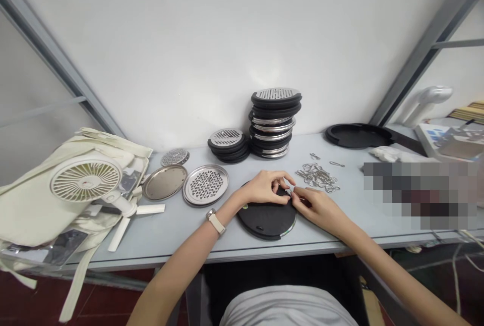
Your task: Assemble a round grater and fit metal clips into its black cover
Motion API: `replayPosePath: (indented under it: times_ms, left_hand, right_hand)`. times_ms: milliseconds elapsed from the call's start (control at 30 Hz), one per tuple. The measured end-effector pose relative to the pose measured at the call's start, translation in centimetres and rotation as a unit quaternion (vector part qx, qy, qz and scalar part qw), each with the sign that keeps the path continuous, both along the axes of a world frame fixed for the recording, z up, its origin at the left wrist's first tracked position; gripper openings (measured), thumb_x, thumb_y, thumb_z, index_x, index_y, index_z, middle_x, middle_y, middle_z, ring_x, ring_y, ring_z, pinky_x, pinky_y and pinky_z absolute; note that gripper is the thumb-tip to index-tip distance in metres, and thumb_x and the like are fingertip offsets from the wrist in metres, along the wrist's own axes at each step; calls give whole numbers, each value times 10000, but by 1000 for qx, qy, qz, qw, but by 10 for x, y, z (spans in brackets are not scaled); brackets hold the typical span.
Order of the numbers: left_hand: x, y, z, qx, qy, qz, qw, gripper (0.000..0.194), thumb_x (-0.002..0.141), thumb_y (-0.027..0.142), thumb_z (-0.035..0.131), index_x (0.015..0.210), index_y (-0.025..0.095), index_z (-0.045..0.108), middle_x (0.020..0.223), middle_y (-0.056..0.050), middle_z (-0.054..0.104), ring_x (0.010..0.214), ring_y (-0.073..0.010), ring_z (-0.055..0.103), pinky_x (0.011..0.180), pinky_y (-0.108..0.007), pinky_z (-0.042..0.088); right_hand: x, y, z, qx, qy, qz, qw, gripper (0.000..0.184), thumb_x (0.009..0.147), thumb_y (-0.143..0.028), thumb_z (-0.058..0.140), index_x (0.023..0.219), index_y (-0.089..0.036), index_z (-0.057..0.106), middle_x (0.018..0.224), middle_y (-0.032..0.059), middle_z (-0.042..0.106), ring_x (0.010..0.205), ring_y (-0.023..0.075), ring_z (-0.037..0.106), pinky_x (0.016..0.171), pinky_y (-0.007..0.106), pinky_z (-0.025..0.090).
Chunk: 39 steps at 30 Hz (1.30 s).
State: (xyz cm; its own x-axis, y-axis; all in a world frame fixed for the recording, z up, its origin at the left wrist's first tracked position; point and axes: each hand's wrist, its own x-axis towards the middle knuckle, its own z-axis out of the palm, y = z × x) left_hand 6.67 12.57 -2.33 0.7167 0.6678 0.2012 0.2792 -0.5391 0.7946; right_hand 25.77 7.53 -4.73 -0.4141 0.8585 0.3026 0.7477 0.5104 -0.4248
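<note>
Seemingly, left hand [264, 187] and right hand [313, 207] pinch at the black disc's [266, 220] edge — fingers hide what's held.

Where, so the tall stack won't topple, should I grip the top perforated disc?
Pinch the black rim of the top disc with one hand, coming from above on the near side. It lies flat, and its raised rim gives an edge to hold. The uneven stack beneath looks easy to shift, so lift straight up rather than sliding.
</note>
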Motion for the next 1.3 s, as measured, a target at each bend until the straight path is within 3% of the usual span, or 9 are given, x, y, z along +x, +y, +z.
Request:
replayPosePath:
  times_ms: [1300]
  left_hand:
    - [0, -1, 2, -11, 0, -4, 1000, 411, 646, 136, 654, 1054, 168, 615, 845, -11, 653, 584, -46, 486, 610, -181, 420]
  right_hand:
    - [0, -1, -1, 3, 11, -7, 1000, 264, 885, -288, 411, 639, -211, 463, 530, -17, 501, 487, 128, 472, 488, 223, 332]
